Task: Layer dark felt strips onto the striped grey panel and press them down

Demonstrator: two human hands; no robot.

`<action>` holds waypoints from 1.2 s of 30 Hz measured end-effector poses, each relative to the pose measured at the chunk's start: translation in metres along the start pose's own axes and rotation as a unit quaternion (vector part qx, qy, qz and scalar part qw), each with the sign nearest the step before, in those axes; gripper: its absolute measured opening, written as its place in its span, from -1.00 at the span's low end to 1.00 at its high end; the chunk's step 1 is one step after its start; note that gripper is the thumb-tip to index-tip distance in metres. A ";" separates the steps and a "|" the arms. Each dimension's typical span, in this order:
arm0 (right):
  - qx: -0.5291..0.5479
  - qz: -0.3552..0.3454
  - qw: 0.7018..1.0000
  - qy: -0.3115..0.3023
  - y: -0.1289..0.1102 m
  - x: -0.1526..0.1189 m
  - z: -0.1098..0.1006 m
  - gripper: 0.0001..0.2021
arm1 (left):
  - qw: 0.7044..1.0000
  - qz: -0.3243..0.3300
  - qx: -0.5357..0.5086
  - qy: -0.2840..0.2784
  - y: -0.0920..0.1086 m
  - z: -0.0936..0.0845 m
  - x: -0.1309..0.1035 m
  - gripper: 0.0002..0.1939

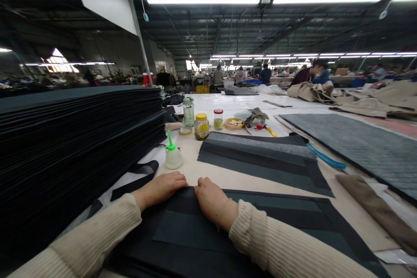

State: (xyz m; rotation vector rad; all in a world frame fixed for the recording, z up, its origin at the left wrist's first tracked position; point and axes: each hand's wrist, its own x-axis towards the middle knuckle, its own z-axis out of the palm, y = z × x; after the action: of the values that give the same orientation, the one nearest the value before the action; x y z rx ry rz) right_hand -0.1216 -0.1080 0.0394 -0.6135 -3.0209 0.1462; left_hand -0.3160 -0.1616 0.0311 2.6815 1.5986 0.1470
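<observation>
Both hands rest at the far edge of a dark fabric panel (195, 232) with dark green strips, lying in front of me. My left hand (163, 189) bends over its upper left edge, fingertips close together on the cloth. Just to the right, my right hand (213, 202) has its fingers curled and pinched on the same edge. A small gap separates the two hands. Beyond them stands a squeeze bottle (173, 156) with a green nozzle. Another dark panel with grey and green strips (260, 156) lies farther back on the table.
A tall stack of dark fabric (81, 130) fills the left side. Jars (201, 127), a green bottle (188, 113) and a small bowl (234, 123) stand behind. At right are a grey quilted piece (352, 147), a brown cloth roll (378, 208) and a blue strip (325, 157). People work far back.
</observation>
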 end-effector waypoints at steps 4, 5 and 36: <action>0.012 -0.006 1.000 -0.011 0.000 0.002 -0.007 -0.72 | 0.999 -0.033 -0.033 0.024 -0.008 0.002 -0.013 -0.70; 0.015 -0.008 1.000 -0.011 0.000 0.004 -0.007 -0.71 | 0.998 -0.037 -0.033 0.028 -0.008 0.004 -0.015 -0.69; 0.166 -0.008 0.984 0.064 0.035 -0.022 -0.020 -0.79 | 0.987 -0.146 -0.016 0.062 0.046 -0.020 0.008 -0.79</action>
State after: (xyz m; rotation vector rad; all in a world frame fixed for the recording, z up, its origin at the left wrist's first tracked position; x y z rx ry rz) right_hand -0.0861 -0.0830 0.0549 -0.5430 -2.7855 0.5709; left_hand -0.2737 -0.1772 0.0547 2.4215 1.9821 0.3346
